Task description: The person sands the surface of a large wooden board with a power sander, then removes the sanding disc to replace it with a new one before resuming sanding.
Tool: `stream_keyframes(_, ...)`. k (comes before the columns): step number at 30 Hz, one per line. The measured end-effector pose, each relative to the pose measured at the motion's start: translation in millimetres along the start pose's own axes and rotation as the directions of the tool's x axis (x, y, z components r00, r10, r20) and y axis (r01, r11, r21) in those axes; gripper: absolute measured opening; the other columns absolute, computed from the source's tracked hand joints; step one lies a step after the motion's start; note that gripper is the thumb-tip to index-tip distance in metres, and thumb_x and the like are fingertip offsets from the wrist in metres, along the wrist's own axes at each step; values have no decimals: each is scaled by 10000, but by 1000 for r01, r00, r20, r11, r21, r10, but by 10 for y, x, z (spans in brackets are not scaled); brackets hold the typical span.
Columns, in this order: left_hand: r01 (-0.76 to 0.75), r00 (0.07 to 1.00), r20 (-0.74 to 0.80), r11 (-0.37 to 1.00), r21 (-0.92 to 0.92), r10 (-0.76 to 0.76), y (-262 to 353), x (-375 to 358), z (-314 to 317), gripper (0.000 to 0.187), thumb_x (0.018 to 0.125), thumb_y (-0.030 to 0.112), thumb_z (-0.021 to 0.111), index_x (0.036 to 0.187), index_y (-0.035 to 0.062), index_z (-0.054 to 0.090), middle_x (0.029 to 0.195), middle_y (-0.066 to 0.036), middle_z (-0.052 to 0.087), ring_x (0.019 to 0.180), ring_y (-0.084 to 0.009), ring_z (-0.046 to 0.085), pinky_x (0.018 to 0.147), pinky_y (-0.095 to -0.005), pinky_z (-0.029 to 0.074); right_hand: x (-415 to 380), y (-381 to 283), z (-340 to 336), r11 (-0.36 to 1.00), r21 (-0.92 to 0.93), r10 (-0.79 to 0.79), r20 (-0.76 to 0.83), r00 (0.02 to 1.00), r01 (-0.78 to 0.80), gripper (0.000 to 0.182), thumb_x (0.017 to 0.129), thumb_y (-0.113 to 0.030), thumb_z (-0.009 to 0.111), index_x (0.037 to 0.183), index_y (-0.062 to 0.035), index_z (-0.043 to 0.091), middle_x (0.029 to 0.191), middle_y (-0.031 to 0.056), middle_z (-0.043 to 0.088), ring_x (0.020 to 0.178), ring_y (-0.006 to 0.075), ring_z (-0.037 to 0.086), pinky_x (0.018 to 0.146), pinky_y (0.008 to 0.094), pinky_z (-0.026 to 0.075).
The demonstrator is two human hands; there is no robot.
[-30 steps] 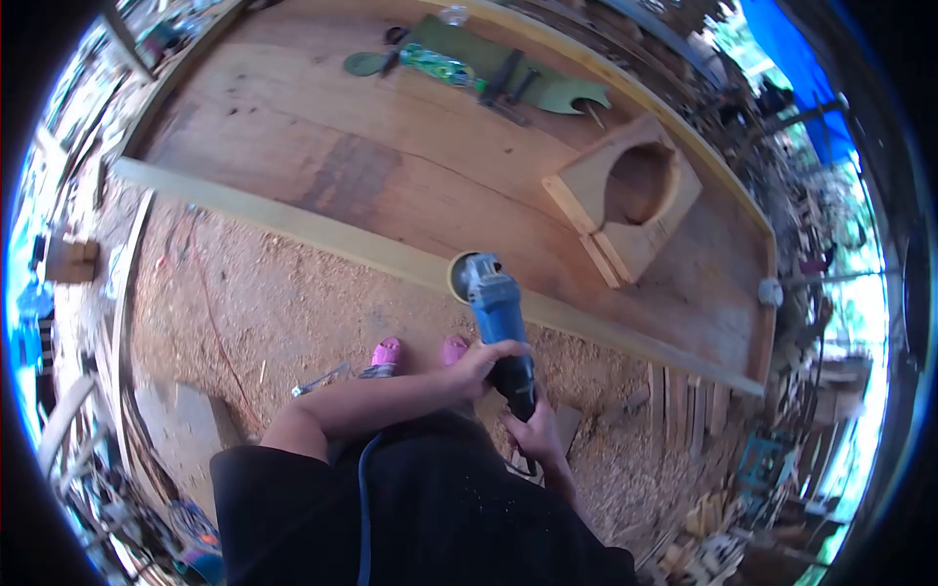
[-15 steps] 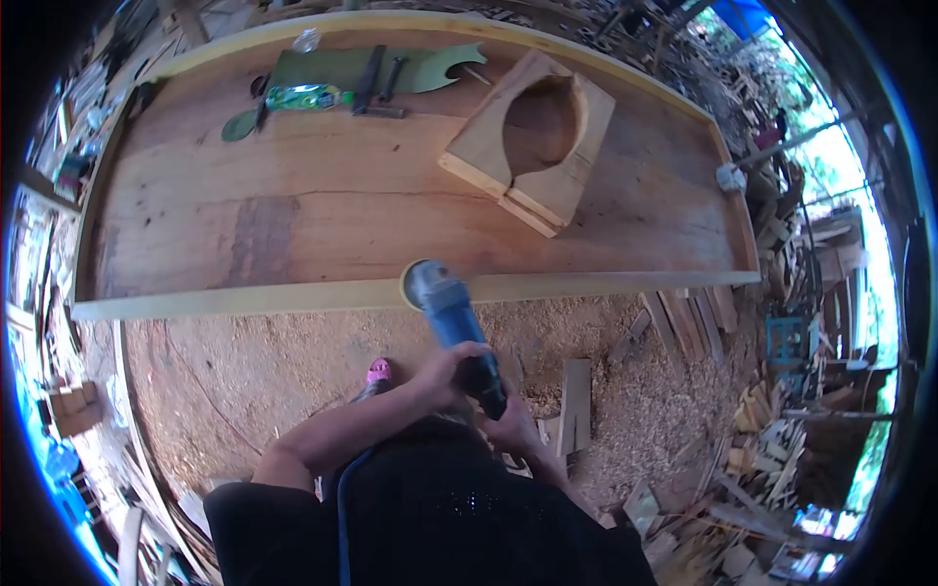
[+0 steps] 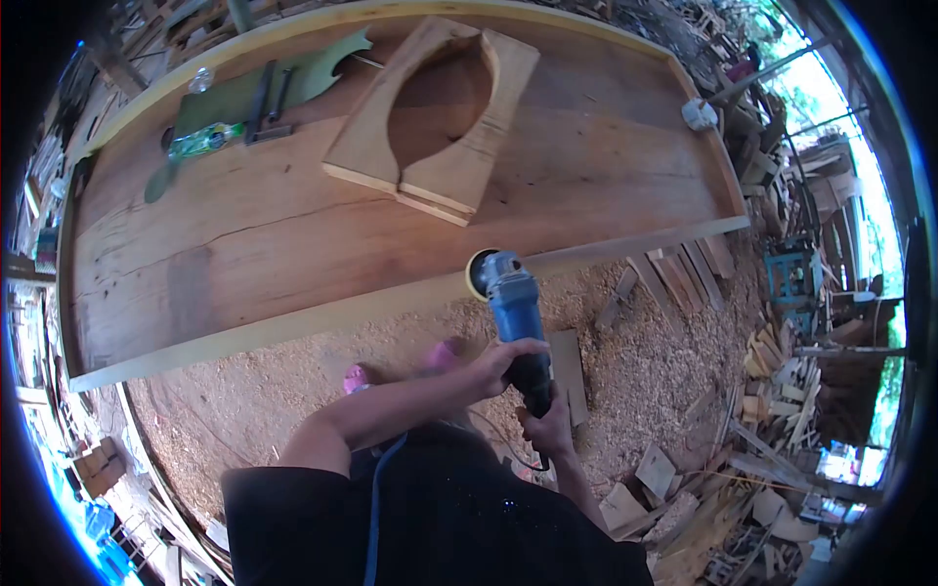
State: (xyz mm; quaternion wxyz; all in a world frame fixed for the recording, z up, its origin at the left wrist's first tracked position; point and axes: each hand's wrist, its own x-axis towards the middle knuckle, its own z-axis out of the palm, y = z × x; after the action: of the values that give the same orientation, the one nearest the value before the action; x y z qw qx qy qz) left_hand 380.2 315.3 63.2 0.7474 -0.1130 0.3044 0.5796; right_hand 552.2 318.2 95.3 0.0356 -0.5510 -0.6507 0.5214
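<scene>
A blue and black angle grinder point(image 3: 517, 311) is held in both hands, its disc over the front edge strip of the large wooden panel point(image 3: 293, 220). My left hand point(image 3: 505, 367) wraps round the middle of the tool's body. Around its rear end, near the cord, my right hand point(image 3: 548, 427) is closed. Whether the disc touches the strip cannot be made out. Behind the grinder, a thick wooden block with an oval opening point(image 3: 479, 146) rests on the panel.
On the panel's left lie a green sheet point(image 3: 220, 103), a plastic bottle point(image 3: 206, 141) and a hammer point(image 3: 260, 109). A white object point(image 3: 699, 114) sits at its right edge. Boards point(image 3: 679, 278) and wood scraps point(image 3: 782, 391) are at the right. Sawdust covers the floor.
The grinder and both hands have moved right along the panel's front edge. The view has shifted and turned, so the panel appears tilted. A second pink shoe now shows, blurred.
</scene>
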Motion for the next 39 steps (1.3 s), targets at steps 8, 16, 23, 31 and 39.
stream_keyframes(8,35,999,-11,996,80,-34,-81,257,214,401,760,202,748,1080,61,551,922,-67,631,874,-210,625,851,-405,495,120,-39,-356,997,-8,82,17,996,-82,505,711,-137,709,1148,-32,477,778,117,610,648,218,638,581,357,505)
stream_keyframes(16,64,998,-20,994,-84,-66,225,-891,-431,407,800,188,704,1145,38,549,1020,-84,622,983,-233,604,956,-429,457,-125,-342,330,978,-105,-145,278,950,180,556,716,-219,718,1175,-21,473,921,204,638,892,339,644,806,418,498)
stream_keyframes(23,-13,998,-64,997,-76,8,297,-1124,-686,378,817,238,696,1117,45,571,1077,-101,623,1044,-248,580,997,-439,421,-90,-318,596,940,-122,-264,337,904,320,626,706,-191,697,1252,-39,431,910,259,627,885,418,632,787,430,498)
stream_keyframes(31,44,998,45,998,-46,-42,77,-222,55,361,790,237,714,1065,49,573,960,-86,620,991,-238,585,966,-427,432,120,-153,-221,970,-148,-168,171,971,193,586,704,-180,717,1215,-42,467,952,212,637,922,321,649,816,392,494)
stream_keyframes(39,66,985,144,982,178,-93,-380,1666,1093,367,763,208,754,1049,51,584,937,-63,639,899,-185,615,869,-347,472,907,530,-1634,998,60,-1,-38,999,3,521,736,-65,678,1200,-42,441,723,42,561,480,120,544,431,281,453)
